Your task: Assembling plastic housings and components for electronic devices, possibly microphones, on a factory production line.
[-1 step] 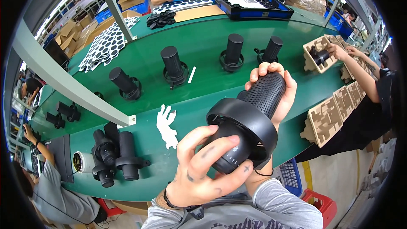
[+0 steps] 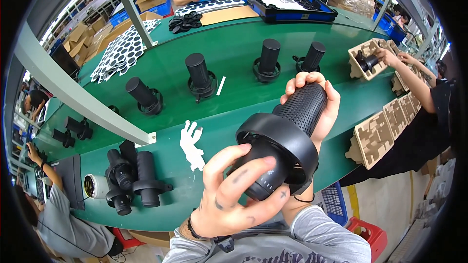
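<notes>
A black cylindrical device (image 2: 303, 109) with a perforated barrel and a wide ring (image 2: 280, 136) is held tilted in front of me, above the bench. My right hand (image 2: 333, 109) wraps round the perforated barrel from behind, its fingertips curled over the top end. My left hand (image 2: 239, 192) is closed on the smooth lower end (image 2: 265, 180), which carries small white marks; fingers lie on its near side, just below the ring. Part of that end is hidden by the fingers. A white glove (image 2: 191, 146) lies on the green bench left of the device.
Several similar devices (image 2: 199, 70) stand on the green belt (image 2: 234, 97) beyond. More lie in a cluster (image 2: 146, 178) at left, by a white cup-shaped container (image 2: 96, 186). A grey post (image 2: 83, 87) rises at left. At right, a co-worker's hands (image 2: 387, 57) work at a moulded tray (image 2: 358, 73).
The device and my right hand have shifted very slightly left; my grip stays the same. At right, the co-worker's device has moved slightly in the tray.
</notes>
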The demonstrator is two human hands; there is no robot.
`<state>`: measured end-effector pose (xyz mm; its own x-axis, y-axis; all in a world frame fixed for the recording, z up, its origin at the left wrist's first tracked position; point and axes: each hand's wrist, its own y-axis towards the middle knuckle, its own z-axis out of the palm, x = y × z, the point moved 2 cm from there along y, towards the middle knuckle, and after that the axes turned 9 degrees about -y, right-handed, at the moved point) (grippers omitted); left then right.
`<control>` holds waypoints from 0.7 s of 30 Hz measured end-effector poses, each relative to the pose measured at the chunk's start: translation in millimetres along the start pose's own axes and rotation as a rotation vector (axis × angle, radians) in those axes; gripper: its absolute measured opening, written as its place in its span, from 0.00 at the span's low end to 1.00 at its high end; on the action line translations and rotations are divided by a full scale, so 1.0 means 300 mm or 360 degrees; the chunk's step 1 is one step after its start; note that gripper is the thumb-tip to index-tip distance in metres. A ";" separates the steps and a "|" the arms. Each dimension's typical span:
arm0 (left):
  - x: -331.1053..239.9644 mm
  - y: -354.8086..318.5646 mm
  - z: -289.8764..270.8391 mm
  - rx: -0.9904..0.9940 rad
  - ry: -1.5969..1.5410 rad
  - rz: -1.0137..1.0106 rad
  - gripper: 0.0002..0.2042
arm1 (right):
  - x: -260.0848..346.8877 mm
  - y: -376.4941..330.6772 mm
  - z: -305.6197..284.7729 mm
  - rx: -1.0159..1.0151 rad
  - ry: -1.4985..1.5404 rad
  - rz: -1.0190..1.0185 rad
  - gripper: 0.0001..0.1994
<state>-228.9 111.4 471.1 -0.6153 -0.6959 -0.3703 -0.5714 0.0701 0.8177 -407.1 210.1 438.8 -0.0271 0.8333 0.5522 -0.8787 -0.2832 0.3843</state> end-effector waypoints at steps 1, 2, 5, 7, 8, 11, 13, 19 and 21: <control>0.003 -0.003 -0.004 0.0020 0.0014 0.0029 0.21 | -0.002 -0.002 0.005 -0.0008 0.0002 0.0021 0.17; 0.008 -0.002 -0.008 0.0019 0.0014 0.0028 0.21 | -0.003 -0.001 0.004 -0.0008 0.0002 0.0022 0.17; 0.005 -0.005 -0.006 0.0086 0.0114 0.0323 0.19 | -0.006 0.002 -0.004 0.0054 -0.0071 -0.0018 0.16; -0.008 -0.010 -0.003 0.0077 0.0170 0.0364 0.16 | -0.008 0.002 -0.007 0.0195 -0.0223 -0.0016 0.16; -0.015 -0.016 0.005 0.0065 0.0199 0.0379 0.15 | -0.013 0.001 -0.004 0.0196 -0.0223 -0.0011 0.16; -0.034 -0.007 0.008 0.0021 0.0255 0.0379 0.10 | -0.014 -0.003 0.020 0.0131 -0.0038 0.0045 0.18; -0.049 -0.007 0.011 -0.0002 0.0326 0.0420 0.06 | 0.000 -0.011 0.043 0.0225 -0.0321 0.0323 0.19; -0.061 -0.013 0.033 -0.0079 0.0300 0.0431 0.09 | -0.049 -0.006 0.010 0.0250 0.0095 0.0159 0.19; -0.069 -0.009 0.039 -0.0078 0.0251 0.0430 0.08 | -0.048 -0.010 0.011 0.0166 0.0277 -0.0115 0.19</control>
<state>-220.9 134.0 471.3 -0.6471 -0.7595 -0.0669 -0.3694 0.2355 0.8989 -402.6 197.5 432.1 -0.0557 0.9199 0.3881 -0.8275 -0.2600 0.4975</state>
